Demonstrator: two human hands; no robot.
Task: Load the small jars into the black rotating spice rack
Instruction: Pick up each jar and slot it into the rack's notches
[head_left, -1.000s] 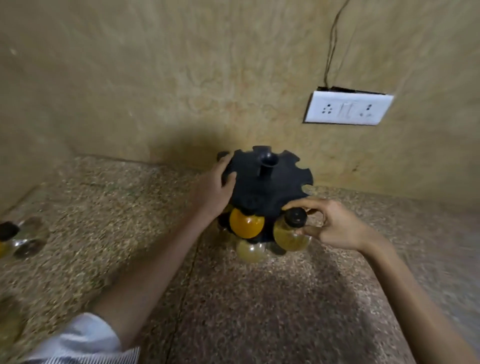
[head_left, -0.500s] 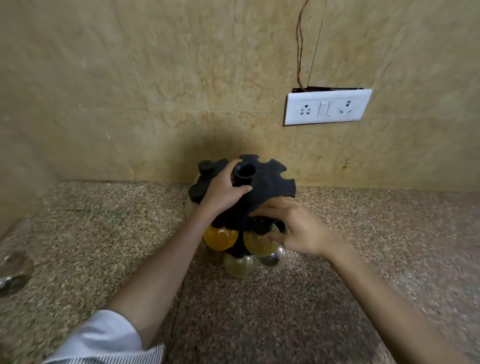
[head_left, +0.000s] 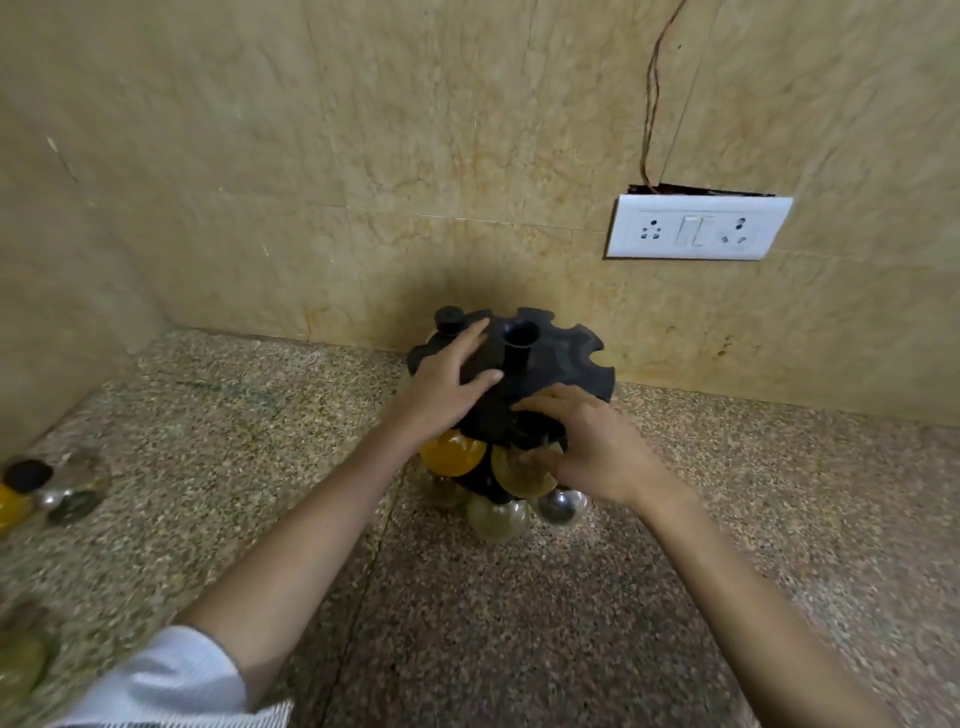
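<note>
The black rotating spice rack (head_left: 563, 366) stands on the speckled counter against the wall. My left hand (head_left: 447, 387) lies flat on its top disc, fingers spread, thumb near the centre post. My right hand (head_left: 589, 449) is at the rack's front edge, its fingers closed around the top of a pale yellow jar (head_left: 519, 478) that hangs in a slot; the jar's cap is hidden. An orange jar (head_left: 451, 456) hangs beside it. Lower down sit more jars (head_left: 496, 517), and a black-capped jar (head_left: 449, 318) sits at the back left.
Loose jars (head_left: 49, 491) lie on the counter at the far left, and another blurred jar (head_left: 21, 670) is at the bottom left. A white socket plate (head_left: 696, 228) with a dangling wire (head_left: 652, 104) is on the wall. The left wall forms a corner.
My right hand brought the pale yellow jar in from the right and set it into the front slot. My left hand slid from the rack's left edge onto its top.
</note>
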